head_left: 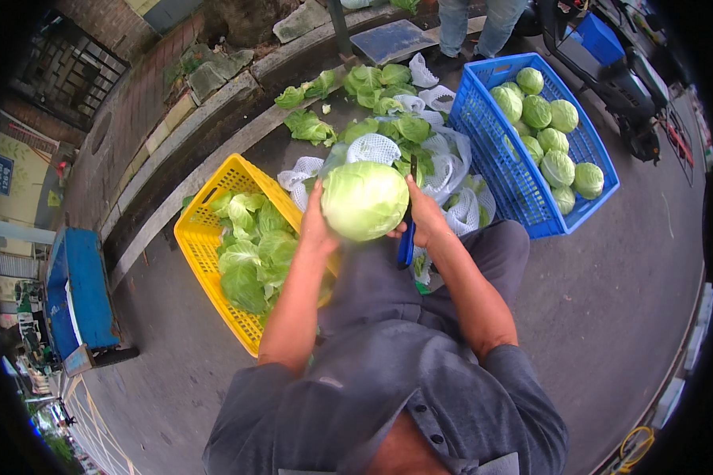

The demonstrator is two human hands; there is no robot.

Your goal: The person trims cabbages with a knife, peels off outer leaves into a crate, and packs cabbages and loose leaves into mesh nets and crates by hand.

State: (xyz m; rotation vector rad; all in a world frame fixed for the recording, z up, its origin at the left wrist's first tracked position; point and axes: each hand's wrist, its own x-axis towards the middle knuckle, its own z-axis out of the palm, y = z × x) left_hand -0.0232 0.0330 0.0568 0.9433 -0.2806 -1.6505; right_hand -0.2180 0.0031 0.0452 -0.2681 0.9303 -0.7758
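A round, pale green cabbage (365, 202) is held up in front of my lap. My left hand (317, 224) grips its left side. On the other side, my right hand (426, 214) holds a knife (409, 228) with a blue handle and dark blade, and its fingers also rest near or against the cabbage. Beyond my hands lies a pile of stripped cabbage leaves (413, 127) mixed with white foam netting (373, 148) and clear plastic. To my left, a yellow plastic crate (199, 237) holds loose leaves (255, 255). The blue plastic crate (499, 172) at right contains several trimmed cabbages (557, 168).
A kerb (172, 136) runs diagonally behind the leaf pile. Another person's legs in jeans (466, 24) stand beyond the blue crate. At the upper right is a parked scooter (633, 89); a blue metal cart (86, 291) stands far left. A flat panel (392, 40) lies by the kerb.
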